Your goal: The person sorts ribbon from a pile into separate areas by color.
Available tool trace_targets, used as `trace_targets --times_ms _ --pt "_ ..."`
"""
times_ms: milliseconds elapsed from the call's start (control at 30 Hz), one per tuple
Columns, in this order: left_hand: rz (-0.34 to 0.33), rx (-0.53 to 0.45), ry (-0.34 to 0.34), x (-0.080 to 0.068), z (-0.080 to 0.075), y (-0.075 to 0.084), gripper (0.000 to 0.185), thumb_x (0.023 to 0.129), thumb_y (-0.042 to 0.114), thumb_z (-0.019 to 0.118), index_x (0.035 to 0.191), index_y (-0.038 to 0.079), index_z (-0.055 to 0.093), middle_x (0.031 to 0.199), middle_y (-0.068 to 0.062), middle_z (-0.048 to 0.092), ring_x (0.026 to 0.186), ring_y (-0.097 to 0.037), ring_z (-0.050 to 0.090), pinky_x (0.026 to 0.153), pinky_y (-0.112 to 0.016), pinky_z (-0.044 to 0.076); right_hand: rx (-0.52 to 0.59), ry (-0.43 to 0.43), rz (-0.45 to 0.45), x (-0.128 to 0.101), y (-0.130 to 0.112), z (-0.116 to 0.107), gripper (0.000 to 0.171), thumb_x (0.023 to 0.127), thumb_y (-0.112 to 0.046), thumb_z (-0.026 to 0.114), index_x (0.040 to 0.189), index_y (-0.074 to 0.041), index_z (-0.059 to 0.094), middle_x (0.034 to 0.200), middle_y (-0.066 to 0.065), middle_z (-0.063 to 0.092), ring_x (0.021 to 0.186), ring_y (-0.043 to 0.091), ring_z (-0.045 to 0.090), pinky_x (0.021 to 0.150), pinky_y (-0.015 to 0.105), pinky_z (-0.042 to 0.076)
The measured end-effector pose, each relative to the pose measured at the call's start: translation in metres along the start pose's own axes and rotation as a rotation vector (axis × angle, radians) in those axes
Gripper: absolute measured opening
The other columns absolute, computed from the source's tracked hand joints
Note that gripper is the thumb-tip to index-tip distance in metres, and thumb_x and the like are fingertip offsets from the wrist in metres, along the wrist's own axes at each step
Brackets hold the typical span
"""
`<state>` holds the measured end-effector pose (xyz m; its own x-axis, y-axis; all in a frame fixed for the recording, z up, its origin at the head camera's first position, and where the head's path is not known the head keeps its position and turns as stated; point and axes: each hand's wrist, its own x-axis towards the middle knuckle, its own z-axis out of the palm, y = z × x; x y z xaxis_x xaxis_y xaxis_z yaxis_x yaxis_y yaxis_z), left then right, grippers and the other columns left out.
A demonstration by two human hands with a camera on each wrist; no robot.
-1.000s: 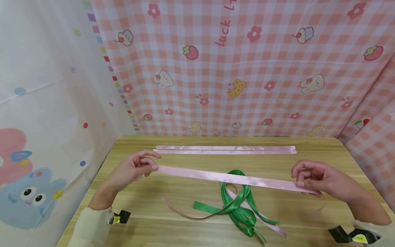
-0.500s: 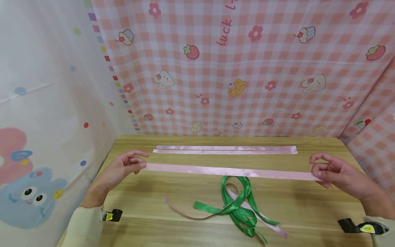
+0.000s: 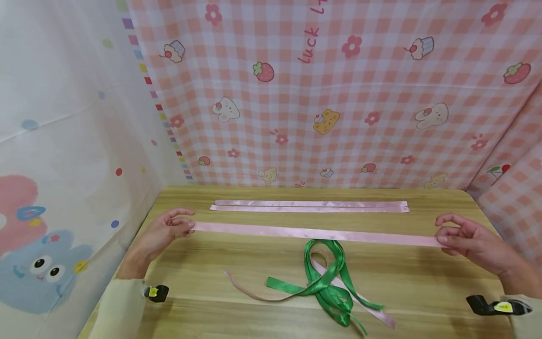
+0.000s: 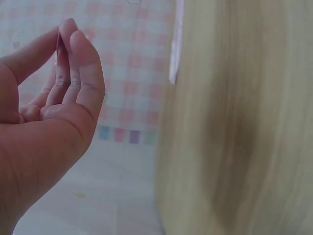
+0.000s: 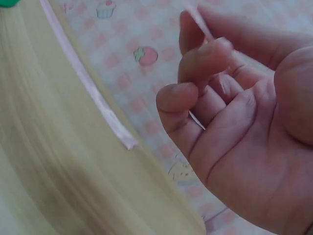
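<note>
While a loose tangle of green ribbon [image 3: 328,287] and a thin pink strip [image 3: 254,291] lie nearest on the wooden table [image 3: 423,287], both hands hold one long pink ribbon [image 3: 315,233] stretched between them just above the tabletop. The left hand [image 3: 163,233] pinches its left end between thumb and fingertips, and the right hand [image 3: 472,241] pinches the right end in the same way, other fingers loosely curled. This ribbon looks very light, soft and satin-smooth, so I judge it can slip or twist easily; the ends are the good places to hold it. Farther back, two more pink ribbons [image 3: 311,205] lie flat and parallel near the checked cloth wall [image 3: 338,94].
</note>
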<state>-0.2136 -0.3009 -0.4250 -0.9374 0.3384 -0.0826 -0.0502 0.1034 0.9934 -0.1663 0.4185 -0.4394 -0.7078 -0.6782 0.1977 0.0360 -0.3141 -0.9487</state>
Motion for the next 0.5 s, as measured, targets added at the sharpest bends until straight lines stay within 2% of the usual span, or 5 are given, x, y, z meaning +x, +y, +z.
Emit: trace_targets --times_ms 67,133,233,333,500 --pt "-0.007 -0.034 0.011 0.003 -0.002 -0.007 0.019 0.099 0.005 0.059 0.115 0.016 0.06 0.09 0.002 0.072 0.083 -0.01 0.068 0.082 -0.028 0.057 0.013 0.035 0.008 -0.001 0.004 -0.003 0.047 0.1 0.018 0.021 0.13 -0.007 0.047 0.111 0.01 0.07 0.081 0.017 0.057 0.067 0.033 0.045" --pt "-0.029 -0.016 0.042 0.006 -0.003 -0.015 0.021 0.099 0.006 0.06 0.119 0.01 0.058 0.09 0.002 0.072 0.084 -0.011 0.069 0.082 -0.029 0.058 -0.017 0.111 0.02 -0.002 0.01 -0.005 0.042 0.101 0.016 0.025 0.126 -0.008 0.05 0.108 0.008 0.07 0.08 0.015 0.058 0.065 0.034 0.042" --pt "-0.079 0.045 0.112 0.012 -0.001 -0.026 0.034 0.097 0.006 0.063 0.127 -0.004 0.051 0.09 0.003 0.073 0.084 -0.01 0.07 0.082 -0.03 0.058 -0.156 0.334 0.074 0.0 0.02 -0.006 0.029 0.102 0.01 0.039 0.116 -0.011 0.054 0.094 0.002 0.07 0.073 0.013 0.057 0.064 0.029 0.047" --pt "-0.112 0.092 0.177 0.02 0.003 -0.036 0.044 0.095 0.005 0.065 0.13 -0.013 0.044 0.089 0.003 0.074 0.08 -0.008 0.07 0.078 -0.027 0.058 -0.269 0.569 0.148 0.005 0.028 -0.007 0.018 0.1 0.004 0.051 0.105 -0.014 0.056 0.084 -0.003 0.069 0.066 0.012 0.053 0.059 0.028 0.045" --pt "-0.139 0.13 0.251 0.032 0.011 -0.047 0.041 0.095 0.001 0.062 0.13 -0.013 0.046 0.091 -0.004 0.074 0.075 -0.008 0.069 0.072 -0.022 0.057 -0.305 0.777 0.188 0.015 0.041 -0.012 0.013 0.097 -0.003 0.06 0.098 -0.015 0.057 0.083 -0.011 0.073 0.067 0.004 0.06 0.059 0.02 0.051"
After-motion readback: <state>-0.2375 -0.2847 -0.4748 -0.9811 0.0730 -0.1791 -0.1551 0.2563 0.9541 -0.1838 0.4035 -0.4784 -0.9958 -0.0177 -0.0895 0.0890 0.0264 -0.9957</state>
